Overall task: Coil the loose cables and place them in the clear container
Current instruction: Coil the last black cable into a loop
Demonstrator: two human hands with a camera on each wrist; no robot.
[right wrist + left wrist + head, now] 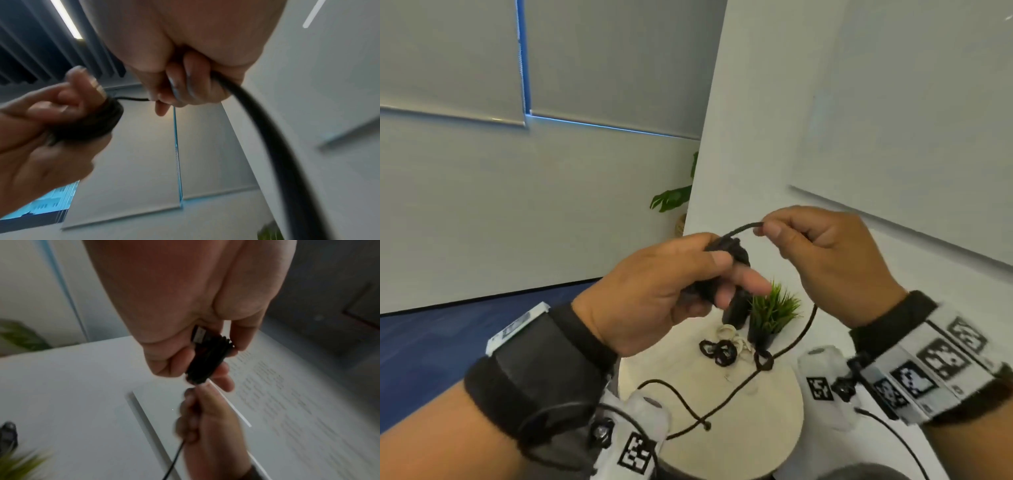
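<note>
My left hand [717, 274] is raised above the table and grips a small coil of black cable [736, 255] between thumb and fingers. In the left wrist view the coil [207, 360] shows a USB plug [199, 335] at its top. My right hand [765, 230] pinches the same cable just right of the coil. The loose cable [792, 344] hangs from that hand, crosses the round table [763, 442] and ends in a small plug [707, 426]. In the right wrist view the cable [277, 146] runs out from under my curled fingers [179, 91]. No clear container is in view.
On the table's far side stand a small green plant [774, 308] in a dark pot, a few black chain-like rings [719, 351] and pale rings [726, 330]. A white wall and a whiteboard [893, 137] rise on the right. Blue floor [448, 342] lies to the left.
</note>
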